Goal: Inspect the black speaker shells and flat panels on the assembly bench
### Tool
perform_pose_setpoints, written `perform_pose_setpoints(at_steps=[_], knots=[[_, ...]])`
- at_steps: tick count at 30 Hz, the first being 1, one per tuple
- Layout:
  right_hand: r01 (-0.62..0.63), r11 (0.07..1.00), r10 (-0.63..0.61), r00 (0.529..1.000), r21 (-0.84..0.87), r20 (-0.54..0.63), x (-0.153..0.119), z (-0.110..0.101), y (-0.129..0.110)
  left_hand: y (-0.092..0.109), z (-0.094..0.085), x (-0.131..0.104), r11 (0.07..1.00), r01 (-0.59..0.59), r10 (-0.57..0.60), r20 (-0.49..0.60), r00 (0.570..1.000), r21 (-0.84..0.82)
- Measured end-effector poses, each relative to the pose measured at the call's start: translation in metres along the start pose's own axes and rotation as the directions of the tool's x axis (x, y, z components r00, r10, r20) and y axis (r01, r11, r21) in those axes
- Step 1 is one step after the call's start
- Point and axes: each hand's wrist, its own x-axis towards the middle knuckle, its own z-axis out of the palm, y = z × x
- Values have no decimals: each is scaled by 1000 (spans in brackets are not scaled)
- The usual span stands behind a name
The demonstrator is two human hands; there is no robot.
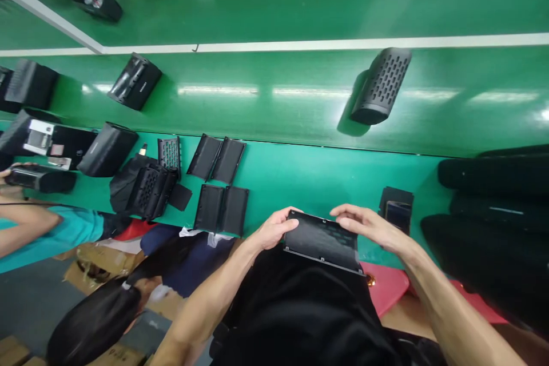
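My left hand (277, 229) is closed on the upper left corner of a curved black plastic panel (323, 243), thumb on top. The panel is tilted in front of my body, hollow side up, with small screw tabs along its long edges. My right hand (364, 224) is by the panel's upper right edge, fingers stretched and apart; whether its fingertips touch the panel I cannot tell. To the left, similar black panels lie in pairs, one pair (217, 158) farther back and another pair (222, 209) nearer me.
A perforated black speaker (383, 86) stands on the green conveyor (266, 108). A phone (398, 216) lies right of my hand, before large black cases (493, 211). Perforated black parts (150, 189) are piled at left. Co-workers sit at left, one sleeve (72, 229) teal.
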Motion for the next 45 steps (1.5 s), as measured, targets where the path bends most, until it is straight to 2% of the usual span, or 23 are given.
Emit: perform_pose_setpoints(at_steps=[2, 3, 6, 9, 14, 20, 24, 32, 36, 42, 45], knots=[[-17, 981, 51, 984, 191, -172, -15, 9, 17, 1, 2, -4, 999, -8, 7, -26, 1000, -38], [-34, 960, 97, 972, 279, -213, -21, 15, 25, 2, 4, -5, 998, -4, 2, -39, 999, -59], [-53, 870, 184, 957, 491, -222, -32, 35, 41, 3, 8, -8, 994, 2, -10, -71, 997, -109], [-19, 820, 193, 950, 572, -245, -34, 48, 44, 5, 12, -9, 994, 4, -15, -95, 995, -113], [24, 812, 165, 949, 584, -268, -37, 47, 38, 7, 12, -13, 997, 1, -8, -87, 996, -76], [7, 892, 115, 964, 453, -240, -51, 44, 23, 8, 8, -23, 996, -64, 66, -48, 997, 61], [10, 920, 108, 955, 391, -277, -60, 44, 19, 14, 9, -34, 983, -90, 88, 21, 996, 159], [26, 913, 107, 948, 408, -300, -62, 42, 20, 22, 15, -39, 954, -112, 96, 70, 993, 277], [20, 917, 107, 950, 399, -294, -62, 39, 19, 21, 17, -37, 963, -103, 92, 55, 994, 250], [1, 867, 156, 949, 499, -274, -53, 39, 26, 12, 18, -27, 1000, -25, 25, -29, 999, 6], [-24, 833, 205, 941, 553, -269, -46, 41, 28, 3, 15, -19, 999, 7, -12, -103, 995, -54]])
